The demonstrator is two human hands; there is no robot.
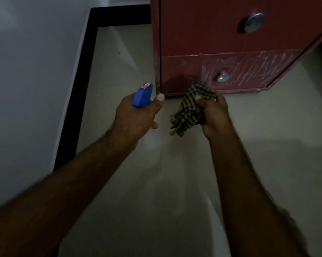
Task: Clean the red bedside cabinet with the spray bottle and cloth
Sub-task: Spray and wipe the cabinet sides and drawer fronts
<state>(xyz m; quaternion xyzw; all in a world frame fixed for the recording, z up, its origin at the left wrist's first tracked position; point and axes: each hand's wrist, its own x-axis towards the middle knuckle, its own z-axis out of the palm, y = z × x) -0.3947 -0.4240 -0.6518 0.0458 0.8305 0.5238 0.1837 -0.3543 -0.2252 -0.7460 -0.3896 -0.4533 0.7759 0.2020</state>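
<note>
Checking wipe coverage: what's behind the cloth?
The cloth, gripped by the right hand, hides a low patch of the lower drawer. Streaks show around the knob beside it.

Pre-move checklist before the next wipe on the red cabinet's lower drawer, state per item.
1. Grip on cloth: ok, the right hand holds it bunched.
2. Grip on spray bottle: ok, the left hand is curled round its neck.
3. Nozzle toward the cabinet: ok, it points at the lower left corner.
4. Contact with the lower drawer: cannot tell, the cloth's top only overlaps the drawer front in this view.
5. Drawer front clean: not ok, whitish streaks right of the knob.
6. Liquid left in the bottle: cannot tell, its body is blurred.
</note>
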